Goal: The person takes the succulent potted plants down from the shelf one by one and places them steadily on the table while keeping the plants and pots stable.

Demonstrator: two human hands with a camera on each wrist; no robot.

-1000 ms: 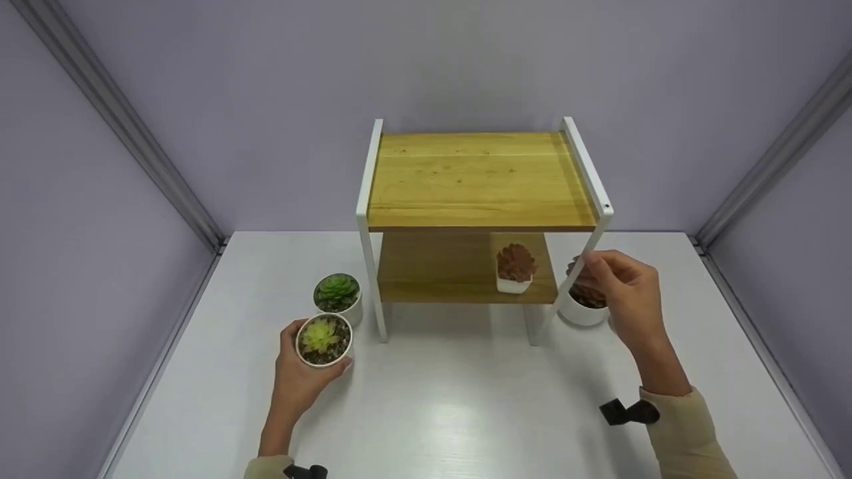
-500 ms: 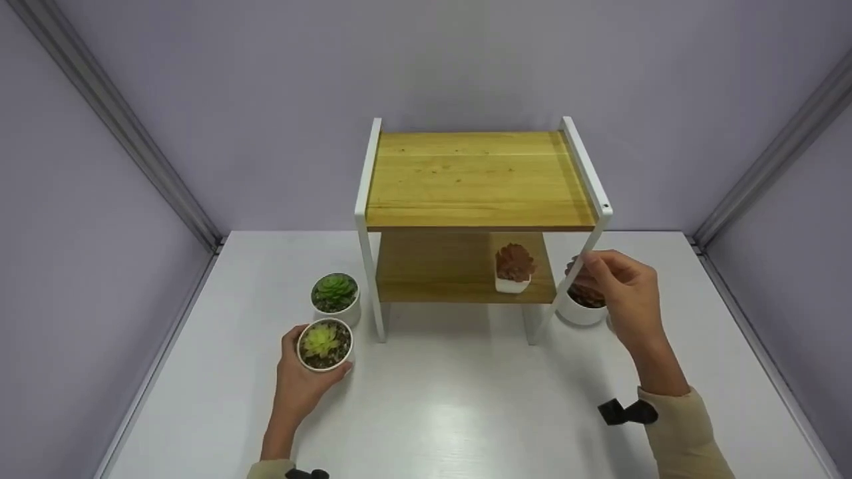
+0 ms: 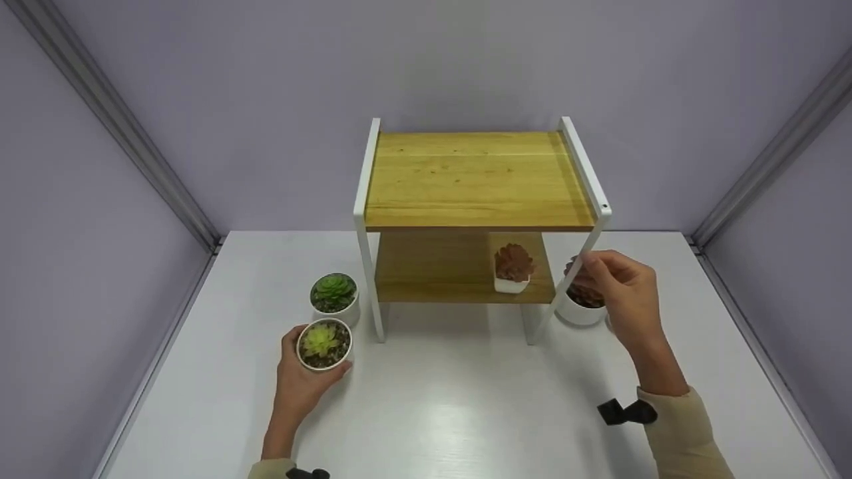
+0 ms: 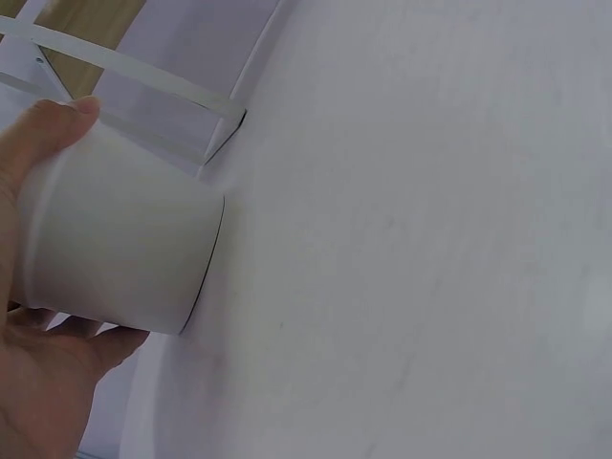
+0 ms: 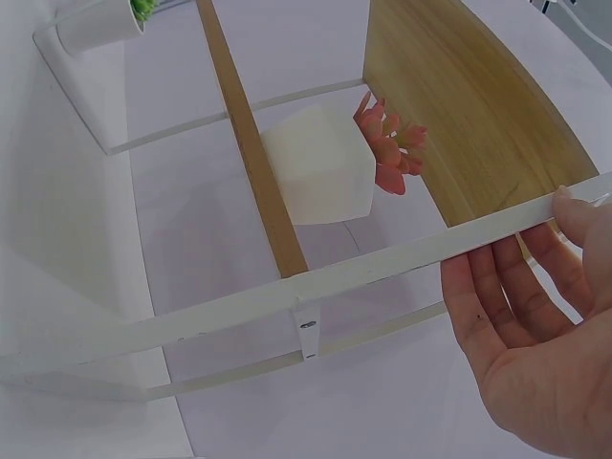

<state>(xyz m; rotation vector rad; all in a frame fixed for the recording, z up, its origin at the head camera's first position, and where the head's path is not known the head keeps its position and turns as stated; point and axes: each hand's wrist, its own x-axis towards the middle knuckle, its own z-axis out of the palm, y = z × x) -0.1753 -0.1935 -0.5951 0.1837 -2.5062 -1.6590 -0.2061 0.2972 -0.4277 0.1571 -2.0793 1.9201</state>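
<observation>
My left hand (image 3: pixel 303 386) grips a round white pot holding a yellow-green succulent (image 3: pixel 324 344), fingers on one side and thumb on the other. In the left wrist view the pot's base (image 4: pixel 124 229) is at or just above the tabletop; whether it touches, I cannot tell. Just behind it stands a white pot with a green succulent (image 3: pixel 335 296). At the right, my right hand (image 3: pixel 626 293) pinches the white front leg of a two-tier wooden shelf (image 3: pixel 482 179). The right wrist view shows its thumb and fingers around that white bar (image 5: pixel 411 256).
On the lower shelf board sits a white faceted pot with a red succulent (image 3: pixel 514 268). Beyond the right leg, partly hidden by my hand, is a round white pot with a dark reddish plant (image 3: pixel 582 309). The white table (image 3: pixel 439 412) meets walls behind and at both sides.
The pot in my left hand has shifted slightly toward me, then stayed put. My right hand keeps its hold on the shelf leg.
</observation>
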